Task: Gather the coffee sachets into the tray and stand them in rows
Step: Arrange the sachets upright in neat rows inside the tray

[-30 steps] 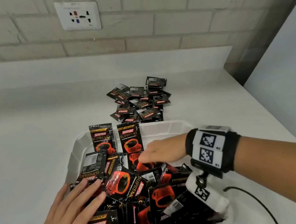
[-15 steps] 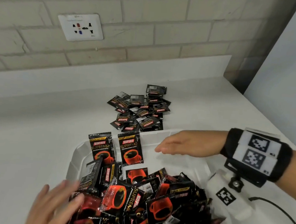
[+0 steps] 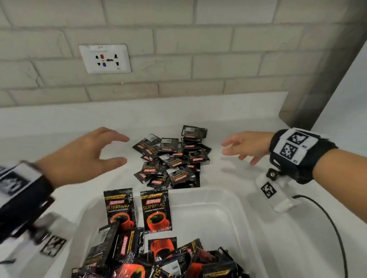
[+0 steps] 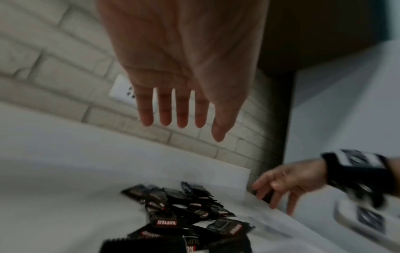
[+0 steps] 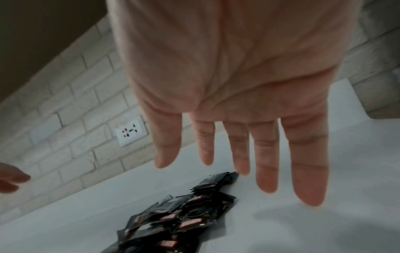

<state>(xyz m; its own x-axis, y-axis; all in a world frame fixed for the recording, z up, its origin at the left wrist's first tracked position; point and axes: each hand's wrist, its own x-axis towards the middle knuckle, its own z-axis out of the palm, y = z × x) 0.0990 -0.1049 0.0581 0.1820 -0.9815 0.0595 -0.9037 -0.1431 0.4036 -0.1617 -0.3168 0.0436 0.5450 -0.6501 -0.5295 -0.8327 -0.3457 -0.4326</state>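
Both hands empty, fingers spread — left hand (image 3: 86, 151) and right hand (image 3: 245, 145) flank the loose pile of black foil coffee sachets (image 3: 171, 158) on the white counter (image 3: 43, 128), likely to scoop it. White plastic tray (image 3: 227, 211) sits just beside it — two sachets standing (image 3: 139, 209) against its far wall, the rest heaped.
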